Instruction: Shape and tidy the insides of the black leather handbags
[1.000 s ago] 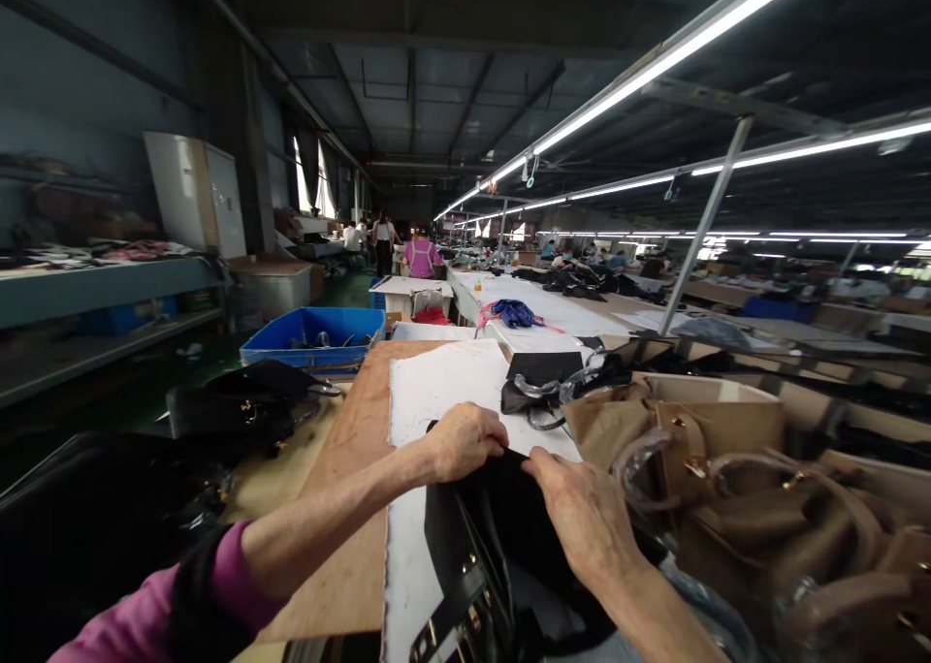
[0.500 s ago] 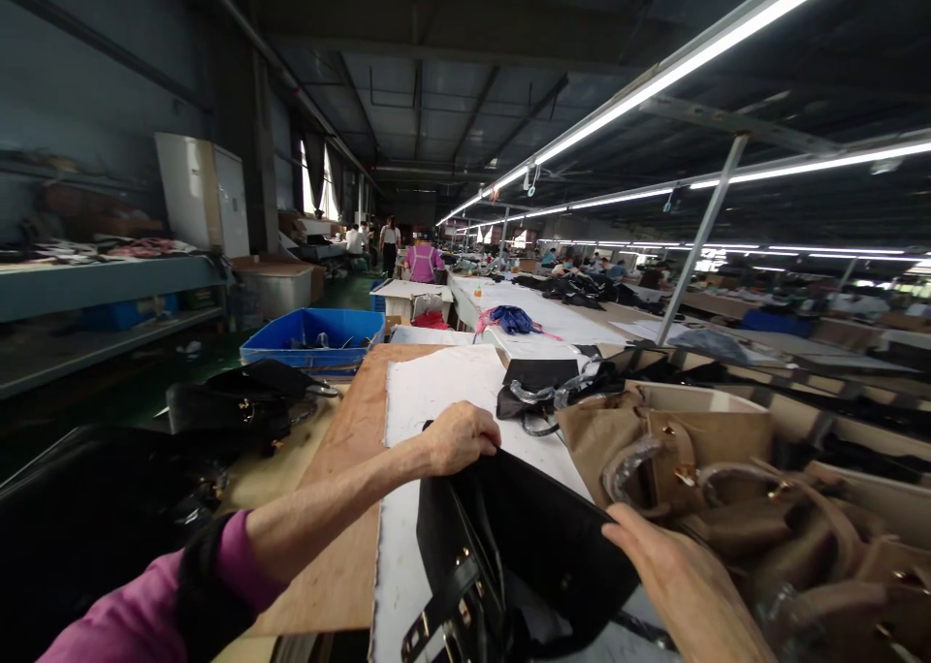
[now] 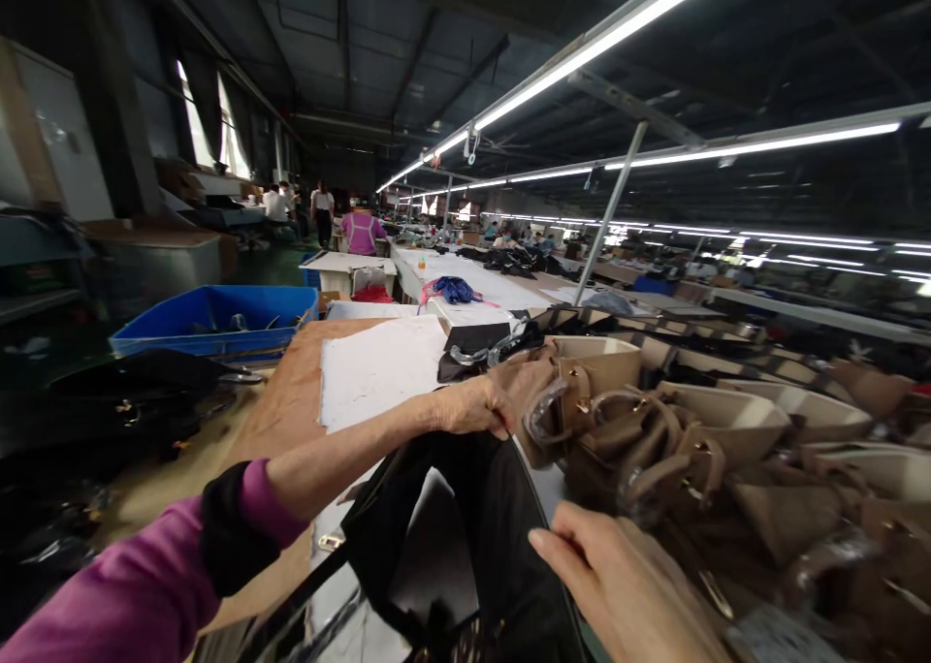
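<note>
A black handbag stands tilted in front of me, its mouth spread so that its dark inside and a pale grey patch show. With closed fingers my left hand grips the far corner of its rim. My right hand pinches the rim on the near right side, thumb on the edge. A strap with a gold-coloured metal fitting hangs out at the bag's left. The lower part of the bag runs out of view at the bottom.
Tan handbags crowd the right side, with a small black bag just beyond my left hand. Black bags lie at the left. A blue bin stands behind them. White sheet covers part of the wooden board.
My view has swung to the right. The black handbag has been turned and its mouth now gapes toward me. Both hands still hold its rim.
</note>
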Motion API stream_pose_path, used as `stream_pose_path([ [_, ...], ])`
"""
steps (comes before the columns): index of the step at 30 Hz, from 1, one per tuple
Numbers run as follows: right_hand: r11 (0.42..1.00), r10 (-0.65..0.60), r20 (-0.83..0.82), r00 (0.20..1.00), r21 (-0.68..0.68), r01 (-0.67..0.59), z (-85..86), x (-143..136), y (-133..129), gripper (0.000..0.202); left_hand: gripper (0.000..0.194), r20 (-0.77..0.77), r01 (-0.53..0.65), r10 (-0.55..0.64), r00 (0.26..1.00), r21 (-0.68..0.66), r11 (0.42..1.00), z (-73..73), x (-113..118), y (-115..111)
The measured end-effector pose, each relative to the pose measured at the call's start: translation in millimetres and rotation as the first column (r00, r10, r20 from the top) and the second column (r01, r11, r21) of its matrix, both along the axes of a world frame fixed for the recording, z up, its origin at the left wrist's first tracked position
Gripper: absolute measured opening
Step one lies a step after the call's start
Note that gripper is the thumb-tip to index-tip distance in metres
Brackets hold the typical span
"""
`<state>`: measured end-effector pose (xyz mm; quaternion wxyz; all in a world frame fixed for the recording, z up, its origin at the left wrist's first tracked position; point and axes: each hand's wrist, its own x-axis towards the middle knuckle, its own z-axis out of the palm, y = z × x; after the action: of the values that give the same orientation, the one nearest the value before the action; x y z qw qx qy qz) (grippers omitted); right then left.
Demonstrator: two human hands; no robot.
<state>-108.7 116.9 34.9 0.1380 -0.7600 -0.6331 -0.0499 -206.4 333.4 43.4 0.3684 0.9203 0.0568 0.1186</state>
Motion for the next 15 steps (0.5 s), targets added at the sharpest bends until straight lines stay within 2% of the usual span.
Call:
stream_pose_path([
  [3,0.996,-0.089,-0.108,0.99,-0.02,0.087,6.5,-1.2,26.4,0.017,0.013,-0.038,0.038,-0.036,0.999,0.039,0.999,-2.5,10.1,-8.9],
  [7,0.995,-0.102,-0.205,0.973,-0.037,0.097,8.8,-5.6,71.1,0.025,0.016,-0.029,0.002,0.002,1.0,0.142,0.99,7.8,2.6,-15.0],
  [8,0.994,-0.104,-0.192,0.976,-0.056,0.094,7.4,-7.3,80.3,0.026,0.016,0.017,-0.056,0.054,0.998,0.183,0.982,12.0,-4.5,-17.3],
  [10,0.991,-0.103,-0.135,0.985,-0.095,0.091,4.0,-10.5,93.6,0.027,0.022,0.169,-0.261,0.224,0.96,0.239,0.935,19.6,-26.6,-26.9],
  [12,0.989,-0.087,-0.069,0.994,-0.123,0.078,1.9,-13.4,100.7,0.028,0.04,0.292,-0.485,0.422,0.858,0.193,0.853,21.4,-57.7,-46.3],
  [13,0.99,-0.065,-0.05,0.997,-0.13,0.058,1.8,-14.8,102.6,0.028,0.049,0.276,-0.546,0.493,0.825,0.164,0.822,18.3,-75.0,-59.5],
  [15,0.99,-0.013,-0.033,0.999,-0.141,0.008,2.9,-18.3,105.2,0.024,0.068,0.243,-0.657,0.618,0.748,0.132,0.743,2.7,-107.6,-89.3],
])
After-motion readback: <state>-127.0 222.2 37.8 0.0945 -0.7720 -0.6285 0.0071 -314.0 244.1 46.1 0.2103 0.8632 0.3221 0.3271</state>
